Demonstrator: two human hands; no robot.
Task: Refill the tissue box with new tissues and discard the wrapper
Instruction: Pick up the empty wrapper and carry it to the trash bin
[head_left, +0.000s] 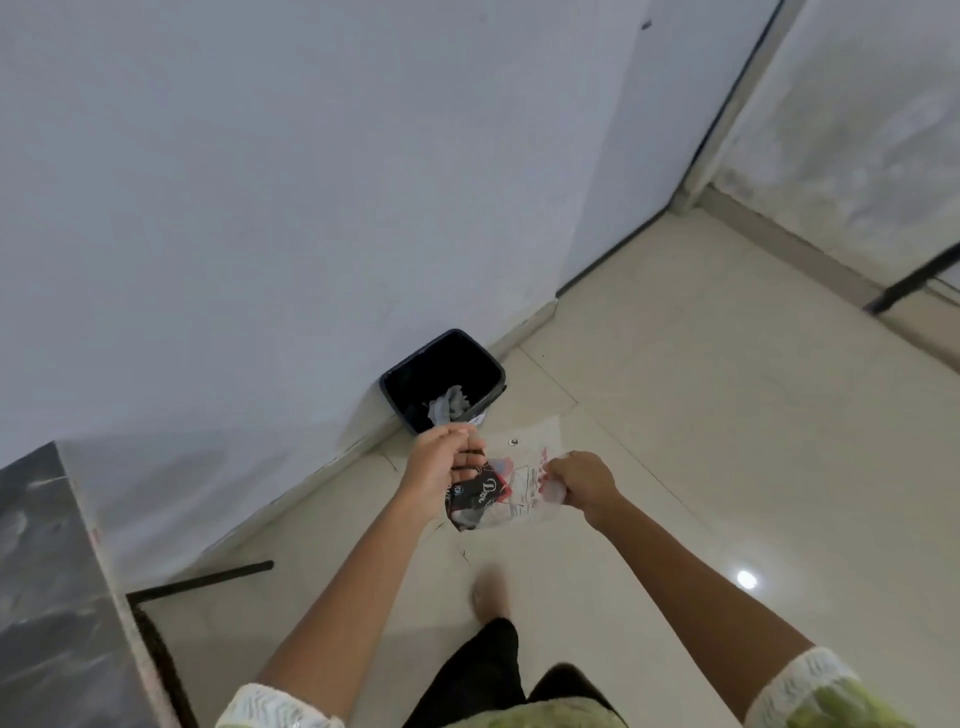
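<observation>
A clear plastic tissue wrapper with red print and a dark printed end hangs between both my hands, above the floor. My left hand pinches its dark left end. My right hand is closed on its crumpled right end. A black waste bin stands against the wall just beyond my hands, with crumpled white paper inside. No tissue box is in view.
A dark marble-look table with black legs is at the lower left. A white wall runs behind the bin, and a door frame stands at the upper right. The floor is pale tile. My foot steps forward below the wrapper.
</observation>
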